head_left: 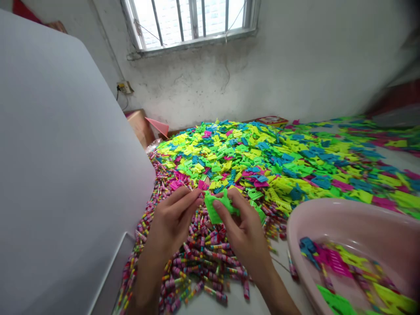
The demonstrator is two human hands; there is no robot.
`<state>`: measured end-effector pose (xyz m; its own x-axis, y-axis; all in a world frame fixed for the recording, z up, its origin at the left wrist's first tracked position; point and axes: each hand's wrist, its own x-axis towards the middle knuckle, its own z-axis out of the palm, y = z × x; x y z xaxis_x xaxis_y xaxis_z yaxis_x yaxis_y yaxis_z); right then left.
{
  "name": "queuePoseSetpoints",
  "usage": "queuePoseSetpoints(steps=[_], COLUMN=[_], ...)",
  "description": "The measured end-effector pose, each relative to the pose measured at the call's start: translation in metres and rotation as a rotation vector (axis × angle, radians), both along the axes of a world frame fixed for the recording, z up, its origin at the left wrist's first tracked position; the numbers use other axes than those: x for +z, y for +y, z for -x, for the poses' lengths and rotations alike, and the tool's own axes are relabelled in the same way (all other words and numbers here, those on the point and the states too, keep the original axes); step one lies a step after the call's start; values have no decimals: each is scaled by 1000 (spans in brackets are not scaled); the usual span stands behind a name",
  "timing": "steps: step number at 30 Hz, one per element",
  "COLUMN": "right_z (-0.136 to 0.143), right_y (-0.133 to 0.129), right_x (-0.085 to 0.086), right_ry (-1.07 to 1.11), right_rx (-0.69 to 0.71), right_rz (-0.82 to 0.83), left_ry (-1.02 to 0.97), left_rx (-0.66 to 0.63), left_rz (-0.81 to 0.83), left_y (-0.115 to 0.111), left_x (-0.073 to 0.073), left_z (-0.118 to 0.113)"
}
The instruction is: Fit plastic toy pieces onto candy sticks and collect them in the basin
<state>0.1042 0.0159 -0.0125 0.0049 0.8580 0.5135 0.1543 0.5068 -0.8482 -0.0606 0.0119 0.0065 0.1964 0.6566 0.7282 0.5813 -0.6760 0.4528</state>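
Observation:
My right hand (241, 216) grips a bright green plastic piece (215, 209) between thumb and fingers, in the middle of the view. Just left of it, my left hand (175, 214) has its thumb and fingertips pinched together near the piece's upper left edge; whatever they hold is too small to make out. Below and between the hands spreads a heap of small tubes (213, 253) with pink, yellow and multicoloured wrapping. Behind them rises a large pile of flat plastic pieces (236, 153) in green, yellow, blue and pink.
A pink basin (295, 223) at the lower right holds several plastic pieces and tubes. A large pale panel (65, 153) fills the left side. At the back are a wall, a barred window (193, 22) and a cardboard box (139, 127).

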Motion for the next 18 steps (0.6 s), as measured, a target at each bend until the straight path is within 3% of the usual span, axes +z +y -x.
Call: queuePoseSetpoints(steps=[6,13,18], right_z=[-7,-16,-18], right_y=[10,23,19], right_x=[-3,-7,-5], right_ry=[38,174,195], right_rx=[12,-39,2], right_rz=[135,333,371], left_ry=[83,433,434], left_rx=[-28,270,276], left_rz=[52,-34,-51], left_y=[5,10,6], left_x=[-4,-16,-15], left_z=[-4,-32,-34])
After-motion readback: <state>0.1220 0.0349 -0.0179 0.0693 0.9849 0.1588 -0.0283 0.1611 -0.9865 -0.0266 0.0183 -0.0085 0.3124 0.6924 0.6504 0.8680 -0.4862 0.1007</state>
